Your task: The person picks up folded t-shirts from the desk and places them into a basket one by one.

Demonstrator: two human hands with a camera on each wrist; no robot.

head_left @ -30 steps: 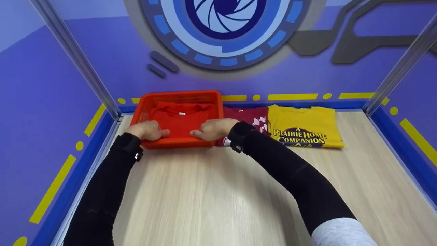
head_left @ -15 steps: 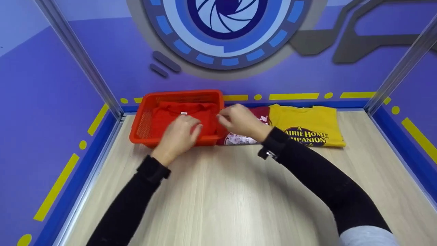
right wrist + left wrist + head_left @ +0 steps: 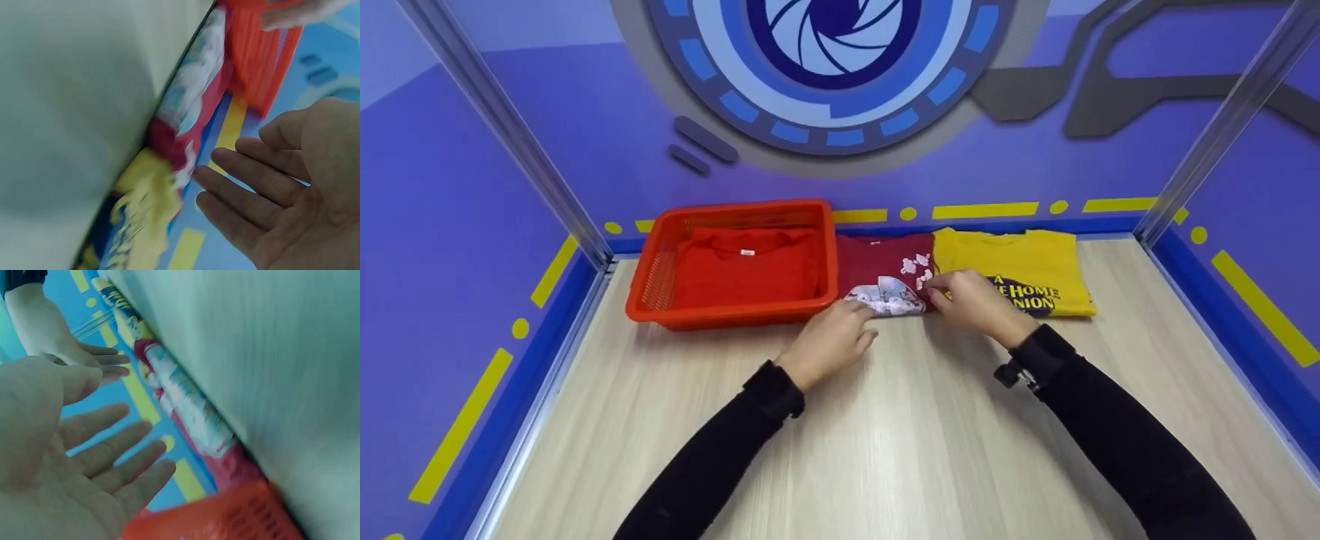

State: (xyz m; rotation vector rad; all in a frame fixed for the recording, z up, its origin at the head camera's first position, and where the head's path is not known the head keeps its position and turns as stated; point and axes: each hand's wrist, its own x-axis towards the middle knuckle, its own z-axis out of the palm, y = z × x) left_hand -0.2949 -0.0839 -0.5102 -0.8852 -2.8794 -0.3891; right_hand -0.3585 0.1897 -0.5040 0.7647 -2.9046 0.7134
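A folded dark red shirt (image 3: 885,264) with a pale print lies between the orange basket (image 3: 657,259) and a folded yellow shirt (image 3: 1020,259). My left hand (image 3: 831,341) hovers at its near left corner, fingers straight, holding nothing. My right hand (image 3: 971,298) is at its near right corner, over the seam with the yellow shirt, fingers straight too. The left wrist view shows my open left palm (image 3: 84,467) above the dark red shirt (image 3: 191,422). The right wrist view shows my open right palm (image 3: 281,185) beside the dark red shirt (image 3: 185,129) and the yellow shirt (image 3: 140,219).
A folded red shirt (image 3: 746,266) lies inside the orange basket at the back left. The light wooden tabletop (image 3: 885,435) stretches toward me. Blue and purple walls with metal posts (image 3: 502,142) close in the back and sides.
Both hands left the basket and moved right and toward me. They now sit at the near corners of the dark red shirt. The red shirt stays in the basket.
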